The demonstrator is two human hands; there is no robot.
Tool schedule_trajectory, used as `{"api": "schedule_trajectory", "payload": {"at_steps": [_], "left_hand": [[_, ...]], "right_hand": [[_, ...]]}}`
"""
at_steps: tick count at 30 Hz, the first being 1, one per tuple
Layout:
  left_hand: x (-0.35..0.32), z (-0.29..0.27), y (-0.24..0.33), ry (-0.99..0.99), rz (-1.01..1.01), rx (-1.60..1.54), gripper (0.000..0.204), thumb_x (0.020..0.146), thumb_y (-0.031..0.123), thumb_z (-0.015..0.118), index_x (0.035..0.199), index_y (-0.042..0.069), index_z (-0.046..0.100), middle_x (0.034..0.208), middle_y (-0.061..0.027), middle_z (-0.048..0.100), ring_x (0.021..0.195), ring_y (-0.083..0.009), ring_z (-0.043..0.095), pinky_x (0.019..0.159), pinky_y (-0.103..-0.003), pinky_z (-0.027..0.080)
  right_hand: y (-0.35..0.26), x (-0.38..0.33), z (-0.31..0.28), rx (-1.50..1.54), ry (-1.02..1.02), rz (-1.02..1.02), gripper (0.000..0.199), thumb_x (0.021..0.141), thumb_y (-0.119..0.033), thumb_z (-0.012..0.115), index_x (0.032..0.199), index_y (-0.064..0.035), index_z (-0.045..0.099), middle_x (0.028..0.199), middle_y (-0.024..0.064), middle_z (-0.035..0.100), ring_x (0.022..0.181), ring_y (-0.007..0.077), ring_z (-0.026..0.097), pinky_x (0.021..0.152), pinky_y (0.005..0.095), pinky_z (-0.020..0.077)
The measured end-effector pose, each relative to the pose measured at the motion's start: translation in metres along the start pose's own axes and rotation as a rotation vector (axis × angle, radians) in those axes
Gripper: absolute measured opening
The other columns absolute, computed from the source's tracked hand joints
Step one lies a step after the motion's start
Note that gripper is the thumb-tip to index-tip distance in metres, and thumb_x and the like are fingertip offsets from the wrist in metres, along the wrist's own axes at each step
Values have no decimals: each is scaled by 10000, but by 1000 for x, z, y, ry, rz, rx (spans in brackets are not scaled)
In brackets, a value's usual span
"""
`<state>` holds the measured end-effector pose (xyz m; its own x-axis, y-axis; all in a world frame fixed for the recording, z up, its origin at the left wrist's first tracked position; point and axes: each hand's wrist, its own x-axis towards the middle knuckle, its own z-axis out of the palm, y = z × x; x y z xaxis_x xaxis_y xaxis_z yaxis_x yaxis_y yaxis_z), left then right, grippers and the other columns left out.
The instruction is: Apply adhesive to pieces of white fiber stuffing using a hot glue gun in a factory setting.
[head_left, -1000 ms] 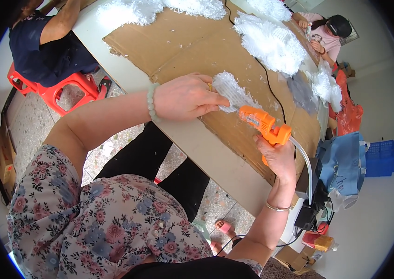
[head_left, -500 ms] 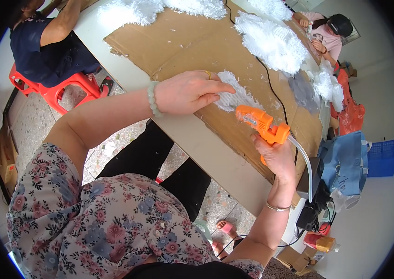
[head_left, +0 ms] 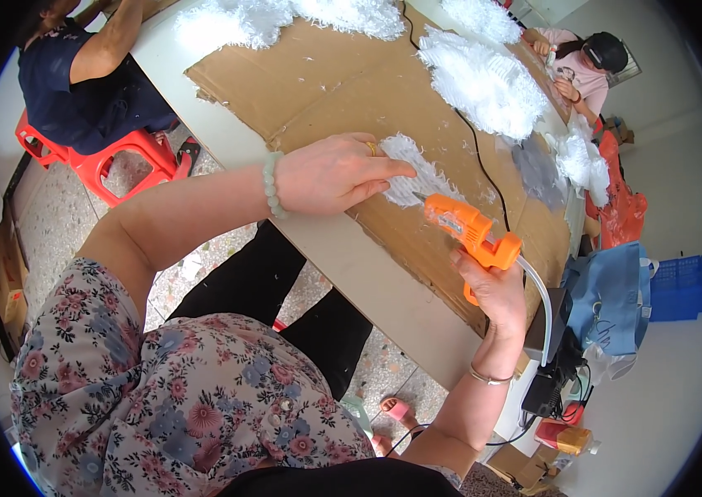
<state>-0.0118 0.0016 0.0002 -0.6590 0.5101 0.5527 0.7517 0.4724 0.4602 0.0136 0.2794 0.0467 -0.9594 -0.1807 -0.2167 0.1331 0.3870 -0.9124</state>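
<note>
A small piece of white frayed fabric (head_left: 417,178) lies on the brown cardboard (head_left: 343,91). Stretched out over its near left part is the index finger of my left hand (head_left: 330,174), with the thumb just below it. Nothing shows gripped in that hand, though its other fingers are partly hidden. My right hand (head_left: 496,290) is closed round the handle of an orange hot glue gun (head_left: 467,225). The gun's nozzle points left and sits at the lower edge of the fabric, close to my left fingertip. A whitish glue stick (head_left: 543,306) curves out of its back end.
Fluffy white fabric heaps (head_left: 488,83) lie further back, with a black cord (head_left: 479,153) running past them. Grey material (head_left: 537,170) is at the right. A blue bag (head_left: 608,294) hangs beside the table. One person (head_left: 77,83) sits far left, another (head_left: 579,70) far right.
The glue gun has shifted slightly right and down, and its nozzle now shows apart from my left fingertip. My left hand has hardly moved. The whole view has shifted a little.
</note>
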Motion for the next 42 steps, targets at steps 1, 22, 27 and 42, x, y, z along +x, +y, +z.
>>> {"api": "schedule_trajectory", "payload": {"at_steps": [1, 22, 27, 42], "left_hand": [[0, 0, 0, 2, 0, 2, 395, 847, 47, 566, 1238, 102, 547, 839, -130, 621, 874, -315, 553, 763, -408, 472], [0, -2, -1, -18, -6, 11, 390, 844, 45, 570, 1230, 87, 543, 798, -129, 614, 855, -319, 548, 740, -409, 471], [0, -1, -1, -25, -8, 13, 380, 848, 49, 565, 1226, 80, 544, 781, -122, 615, 851, -320, 546, 743, -413, 469], [-1, 0, -4, -15, -10, 51, 361, 851, 57, 578, 1211, 77, 559, 764, -89, 633, 831, -303, 543, 728, -400, 473]], "right_hand": [[1, 0, -2, 9, -11, -10, 224, 767, -19, 690, 981, 2, 626, 856, -3, 621, 769, 75, 564, 697, 233, 456], [-1, 0, 4, -222, 23, -97, 213, 766, -81, 722, 935, 14, 631, 788, -9, 594, 707, 70, 521, 644, 236, 440], [-1, 0, 8, -286, 19, -70, 223, 760, -119, 713, 956, -22, 665, 801, -42, 595, 713, 48, 513, 647, 220, 422], [1, 3, 2, -387, 134, -112, 197, 764, -124, 702, 906, 0, 645, 782, 20, 629, 724, 92, 563, 686, 248, 456]]}}
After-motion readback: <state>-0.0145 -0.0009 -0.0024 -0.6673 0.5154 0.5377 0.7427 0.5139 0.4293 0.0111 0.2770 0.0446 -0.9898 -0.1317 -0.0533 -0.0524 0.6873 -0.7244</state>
